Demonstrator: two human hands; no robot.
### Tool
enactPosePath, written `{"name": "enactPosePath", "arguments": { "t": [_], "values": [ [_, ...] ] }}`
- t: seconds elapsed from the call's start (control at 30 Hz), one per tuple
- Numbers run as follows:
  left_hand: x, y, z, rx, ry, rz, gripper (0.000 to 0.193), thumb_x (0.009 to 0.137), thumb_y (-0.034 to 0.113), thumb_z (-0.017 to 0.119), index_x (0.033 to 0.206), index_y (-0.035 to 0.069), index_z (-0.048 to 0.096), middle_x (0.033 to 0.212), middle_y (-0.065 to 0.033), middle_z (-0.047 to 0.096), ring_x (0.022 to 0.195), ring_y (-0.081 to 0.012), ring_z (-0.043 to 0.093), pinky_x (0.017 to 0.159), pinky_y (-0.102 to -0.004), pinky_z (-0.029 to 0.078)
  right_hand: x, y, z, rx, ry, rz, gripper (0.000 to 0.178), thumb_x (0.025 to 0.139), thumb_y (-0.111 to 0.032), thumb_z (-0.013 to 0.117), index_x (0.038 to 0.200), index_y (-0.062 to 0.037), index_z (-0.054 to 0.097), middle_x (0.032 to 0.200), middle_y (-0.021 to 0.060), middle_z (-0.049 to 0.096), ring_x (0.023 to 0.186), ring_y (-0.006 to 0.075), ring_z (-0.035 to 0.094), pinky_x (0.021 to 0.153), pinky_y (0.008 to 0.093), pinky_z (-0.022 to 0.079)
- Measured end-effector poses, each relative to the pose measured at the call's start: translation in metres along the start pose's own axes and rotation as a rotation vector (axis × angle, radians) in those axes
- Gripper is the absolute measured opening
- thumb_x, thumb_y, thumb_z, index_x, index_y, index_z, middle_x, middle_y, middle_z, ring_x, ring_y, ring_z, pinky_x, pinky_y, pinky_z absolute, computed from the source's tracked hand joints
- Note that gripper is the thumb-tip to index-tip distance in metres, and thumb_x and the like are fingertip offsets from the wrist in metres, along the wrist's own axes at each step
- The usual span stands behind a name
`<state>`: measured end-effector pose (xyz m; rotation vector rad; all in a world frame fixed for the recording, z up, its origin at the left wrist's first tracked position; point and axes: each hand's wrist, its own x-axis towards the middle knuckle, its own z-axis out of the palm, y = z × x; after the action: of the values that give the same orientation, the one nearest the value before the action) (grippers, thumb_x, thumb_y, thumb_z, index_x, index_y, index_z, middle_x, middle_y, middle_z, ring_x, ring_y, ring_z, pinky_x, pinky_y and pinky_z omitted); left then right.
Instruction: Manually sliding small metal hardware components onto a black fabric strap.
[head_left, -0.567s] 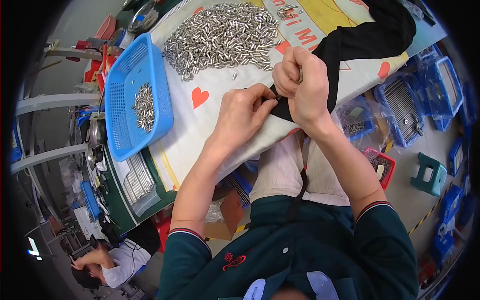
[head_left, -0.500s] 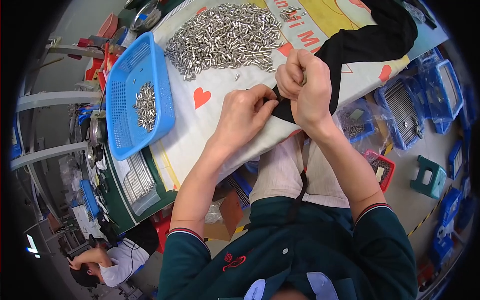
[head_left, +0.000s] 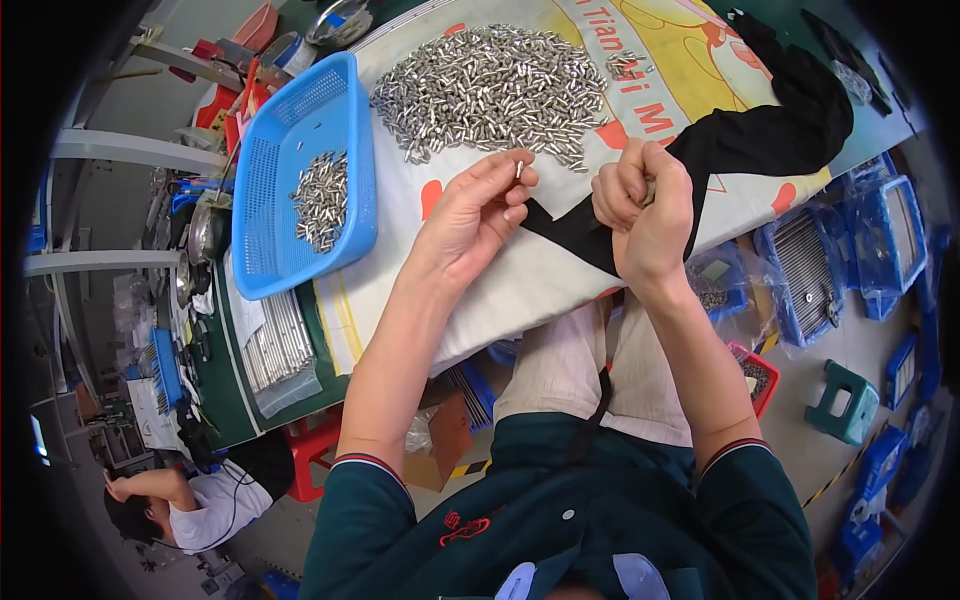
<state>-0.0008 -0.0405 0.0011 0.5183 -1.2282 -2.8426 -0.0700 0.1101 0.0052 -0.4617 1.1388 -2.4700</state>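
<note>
Between the thumb and forefinger of my left hand (head_left: 470,215) is a small silver metal pin (head_left: 519,171). My right hand (head_left: 648,215) is closed in a fist near the table's front edge; a sliver of greyish metal shows between its fingers, and the rest of what it holds is hidden. A black cloth (head_left: 740,145) runs under and beside the right hand, its narrow end lying between both hands. Beyond them spreads a large heap of metal pins (head_left: 490,90). A blue plastic basket (head_left: 368,170) to the left holds a smaller pile of the pins (head_left: 322,200).
A printed white cloth (head_left: 410,320) covers the table. Bundled metal rods (head_left: 275,350) lie at its left. On the floor are a red bin (head_left: 755,375), a green stool (head_left: 842,402) and blue crates (head_left: 800,270). Another person (head_left: 200,505) sits at the lower left.
My left hand has moved off the black cloth, turned palm-up and lifted a metal pin into view. The right fist stays closed. The whole view has shifted slightly.
</note>
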Motion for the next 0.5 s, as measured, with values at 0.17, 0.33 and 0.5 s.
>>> {"name": "enactPosePath", "arguments": {
  "t": [0.17,0.33,0.5],
  "values": [
    [0.003,0.01,-0.006,-0.004,0.082,0.115,0.02,0.087,0.024,0.049,0.083,0.005,0.051,0.067,-0.0003,0.045,0.054,-0.0065,0.035,0.046,-0.019,0.029,0.001,0.001,-0.002,0.019,0.006,-0.01,0.032,0.085,-0.018,0.031,0.055,-0.0093,0.027,0.045,-0.0033,0.022,0.039,0.0053,0.018,0.036,0.0225,0.013],
    [0.005,0.005,-0.006,0.801,0.319,0.41,0.016,0.078,0.018,0.062,0.077,0.003,0.06,0.049,0.0052,0.04,0.043,-0.0056,0.034,0.042,-0.0213,0.027,0.001,0.001,-0.001,-0.004,-0.005,0.01,0.031,0.086,-0.019,0.029,0.056,-0.01,0.026,0.044,-0.0033,0.022,0.039,0.0057,0.017,0.037,0.0227,0.014],
    [0.013,-0.008,-0.006,1.55,0.391,0.667,0.009,0.07,0.01,0.064,0.076,0.003,0.063,0.045,-0.0038,0.039,0.041,-0.0128,0.038,0.043,-0.0294,0.033,0.001,0.0,0.001,-0.03,-0.01,0.025,0.031,0.087,-0.02,0.027,0.057,-0.0105,0.025,0.043,-0.0031,0.021,0.039,0.0064,0.016,0.038,0.0231,0.014]
  ]
}}
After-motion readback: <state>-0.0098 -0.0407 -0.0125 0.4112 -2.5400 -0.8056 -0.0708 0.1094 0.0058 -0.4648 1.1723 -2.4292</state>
